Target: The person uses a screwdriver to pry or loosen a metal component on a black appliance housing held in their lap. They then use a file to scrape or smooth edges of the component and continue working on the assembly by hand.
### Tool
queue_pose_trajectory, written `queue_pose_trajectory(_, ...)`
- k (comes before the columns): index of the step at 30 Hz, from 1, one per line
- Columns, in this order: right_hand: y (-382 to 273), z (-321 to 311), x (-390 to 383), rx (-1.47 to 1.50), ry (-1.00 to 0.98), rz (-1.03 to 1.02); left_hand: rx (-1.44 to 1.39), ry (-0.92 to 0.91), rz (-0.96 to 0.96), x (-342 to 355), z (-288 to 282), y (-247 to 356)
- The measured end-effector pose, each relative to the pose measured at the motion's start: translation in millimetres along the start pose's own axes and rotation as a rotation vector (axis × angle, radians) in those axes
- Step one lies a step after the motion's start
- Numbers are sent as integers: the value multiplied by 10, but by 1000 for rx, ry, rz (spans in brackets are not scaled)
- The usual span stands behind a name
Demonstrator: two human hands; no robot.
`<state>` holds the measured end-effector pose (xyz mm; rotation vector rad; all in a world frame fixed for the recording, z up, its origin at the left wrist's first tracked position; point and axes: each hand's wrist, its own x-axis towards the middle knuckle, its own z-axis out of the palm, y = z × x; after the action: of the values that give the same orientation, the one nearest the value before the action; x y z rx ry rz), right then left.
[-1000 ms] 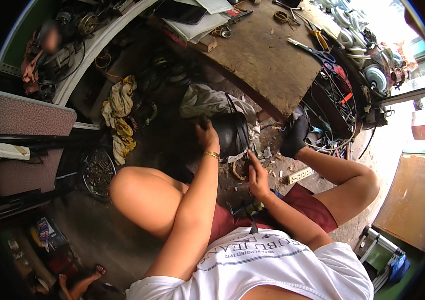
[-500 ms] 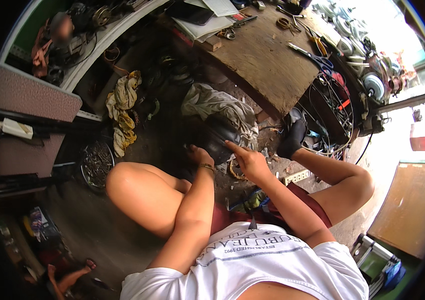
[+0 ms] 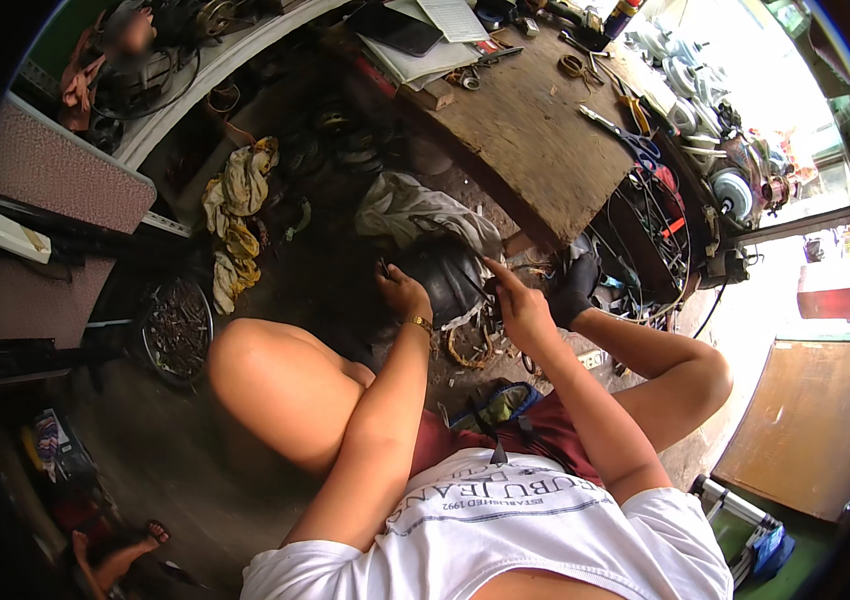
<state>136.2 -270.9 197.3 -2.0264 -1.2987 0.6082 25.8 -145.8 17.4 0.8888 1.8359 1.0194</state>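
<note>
Flanking the black rounded object (image 3: 445, 284), my left fingers (image 3: 397, 284) curl and right fingers (image 3: 507, 280) partly extend; I cannot confirm pinching. Handling appears underway; remaining work is indeterminate.

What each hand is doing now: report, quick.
Left hand: fingers partly curled beside the black rounded object; whether it grips anything cannot be told.
Right hand: index finger extended, others curled; what it holds, if anything, cannot be told.

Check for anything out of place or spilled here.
Scraps litter the floor beside the black round object, as if spilled. A power strip also lies down there by the right leg, an odd spot amid the mess.
</note>
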Motion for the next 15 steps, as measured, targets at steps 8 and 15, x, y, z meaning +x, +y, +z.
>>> queue_pose_trajectory(8, -33, 686, 457, -225, -30, 59, 168, -162, 13, 237, 59, 147)
queue_pose_trajectory(15, 100, 893, 677, -109, 129, -14, 62, -212, 36, 503, 151, -98)
